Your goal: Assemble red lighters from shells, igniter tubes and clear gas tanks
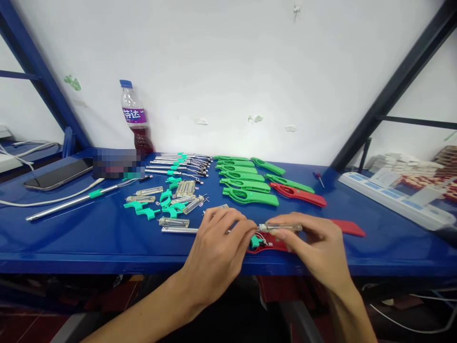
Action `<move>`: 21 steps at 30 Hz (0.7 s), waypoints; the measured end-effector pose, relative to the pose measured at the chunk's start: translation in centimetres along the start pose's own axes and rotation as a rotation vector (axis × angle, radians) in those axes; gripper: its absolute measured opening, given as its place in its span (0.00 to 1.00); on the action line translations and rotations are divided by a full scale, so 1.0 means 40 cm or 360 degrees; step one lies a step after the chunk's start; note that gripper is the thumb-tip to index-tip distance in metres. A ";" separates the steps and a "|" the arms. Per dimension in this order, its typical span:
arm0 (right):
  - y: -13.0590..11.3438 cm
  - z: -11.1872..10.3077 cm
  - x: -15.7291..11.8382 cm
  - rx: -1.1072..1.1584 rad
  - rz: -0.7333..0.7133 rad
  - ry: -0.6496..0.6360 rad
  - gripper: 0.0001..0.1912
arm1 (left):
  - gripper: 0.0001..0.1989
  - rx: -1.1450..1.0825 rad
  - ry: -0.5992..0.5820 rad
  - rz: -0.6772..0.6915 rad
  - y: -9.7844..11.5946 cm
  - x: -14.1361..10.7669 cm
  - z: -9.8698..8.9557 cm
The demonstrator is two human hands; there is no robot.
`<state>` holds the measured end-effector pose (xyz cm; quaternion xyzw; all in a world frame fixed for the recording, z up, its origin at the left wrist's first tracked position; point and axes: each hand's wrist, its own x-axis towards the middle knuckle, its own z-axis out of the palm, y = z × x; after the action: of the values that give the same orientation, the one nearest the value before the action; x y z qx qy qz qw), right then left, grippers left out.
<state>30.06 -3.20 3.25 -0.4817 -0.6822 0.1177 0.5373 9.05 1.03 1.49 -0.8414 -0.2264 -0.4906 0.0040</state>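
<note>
My right hand (314, 245) pinches a clear lighter fuel tank (287, 227), held level just above the table. The fingertips of my left hand (223, 240) are closed at the tank's valve end; exactly what they grip there is partly hidden. Below both hands lies a red lighter shell (276, 244), with a green trigger (255, 241) and thin white wires in it. A metal lighter tube (178, 230) runs leftward from under my left hand. Another fuel tank (174, 222) lies just behind that tube.
Behind my hands lie several green shells (250, 196), a red shell half (298, 194), loose triggers (148, 213), tanks (185, 188) and wired tubes (167, 168). Around them are a drink bottle (134, 116), phone (59, 174), screwdriver (319, 178) and power strip (396, 200).
</note>
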 end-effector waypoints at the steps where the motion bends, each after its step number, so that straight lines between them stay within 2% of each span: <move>1: 0.000 0.001 0.000 -0.0008 0.0000 0.0006 0.02 | 0.04 -0.0017 -0.0001 -0.0044 0.000 0.002 -0.001; 5: -0.001 0.002 -0.002 -0.0039 -0.0006 0.0010 0.03 | 0.03 -0.0115 -0.0017 -0.0192 0.000 0.008 -0.004; 10: 0.004 0.001 -0.006 -0.0031 -0.0064 -0.0017 0.04 | 0.05 -0.0218 0.0017 -0.0277 -0.001 0.011 -0.008; 21: 0.010 -0.001 -0.006 0.0019 -0.0065 -0.0129 0.05 | 0.05 -0.0297 0.0060 -0.0199 0.000 0.007 -0.007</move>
<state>30.29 -3.19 2.85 -0.4594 -0.7123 0.1301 0.5144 8.95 1.08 1.87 -0.8131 -0.2317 -0.5245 -0.1006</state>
